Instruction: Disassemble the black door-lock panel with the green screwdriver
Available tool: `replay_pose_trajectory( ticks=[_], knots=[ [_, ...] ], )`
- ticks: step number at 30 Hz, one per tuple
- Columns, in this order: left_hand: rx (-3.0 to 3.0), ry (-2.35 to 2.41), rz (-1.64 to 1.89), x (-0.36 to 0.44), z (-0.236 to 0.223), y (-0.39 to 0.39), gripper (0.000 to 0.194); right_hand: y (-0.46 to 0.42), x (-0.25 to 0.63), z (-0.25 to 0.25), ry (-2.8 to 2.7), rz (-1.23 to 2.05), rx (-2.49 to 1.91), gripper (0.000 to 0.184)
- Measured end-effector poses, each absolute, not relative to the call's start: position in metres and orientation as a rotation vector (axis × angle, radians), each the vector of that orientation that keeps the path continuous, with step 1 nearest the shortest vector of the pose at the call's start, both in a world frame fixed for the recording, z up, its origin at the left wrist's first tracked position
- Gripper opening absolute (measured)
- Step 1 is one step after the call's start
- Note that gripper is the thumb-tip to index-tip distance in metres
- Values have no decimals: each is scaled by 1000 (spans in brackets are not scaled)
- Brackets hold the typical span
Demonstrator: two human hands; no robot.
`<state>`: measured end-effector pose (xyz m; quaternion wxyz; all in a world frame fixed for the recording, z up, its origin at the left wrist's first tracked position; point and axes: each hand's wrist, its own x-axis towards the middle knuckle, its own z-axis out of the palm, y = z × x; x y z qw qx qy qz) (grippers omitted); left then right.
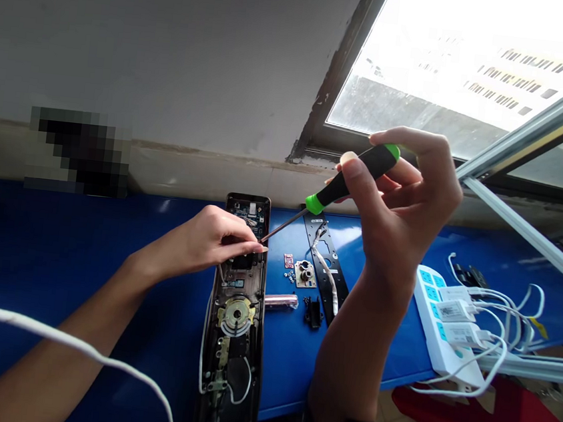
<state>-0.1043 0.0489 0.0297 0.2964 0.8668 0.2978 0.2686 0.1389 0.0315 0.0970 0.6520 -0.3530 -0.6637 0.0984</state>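
My right hand (403, 197) grips a screwdriver (349, 181) with a black and green handle, its shaft slanting down to the left. The screwdriver's tip meets the fingertips of my left hand (223, 238), which are pinched together; what lies between them is too small to make out. Both are over the upper part of a long, narrow dark housing (258, 363), opened up like an electronic door lock. Inside it show a circuit board (244, 211) near the top end, a round brass-coloured disc (237, 314) and white wires. My left hand hides part of the interior.
Right of the housing lie a black perforated plate (325, 249) with a wrapped cable, a small square metal part (305, 274), a red board (288, 261), loose screws and a black part (313, 313). A power strip (431, 321) with chargers stands farther right; a white cable (71, 343) crosses the left foreground.
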Motion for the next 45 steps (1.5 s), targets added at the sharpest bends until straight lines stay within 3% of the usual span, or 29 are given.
replay_pose_trajectory(
  ticks=[22,32,45],
  knots=[
    [2367,674,913,-101,20,54,14,40,144,91,-1469,173,-846,25],
    [2386,690,716,-102,25,53,18,48,142,92,-1526,34,-767,31],
    [2403,833,782,-102,24,49,21,48,150,86,-1560,9,-857,38]
  ],
)
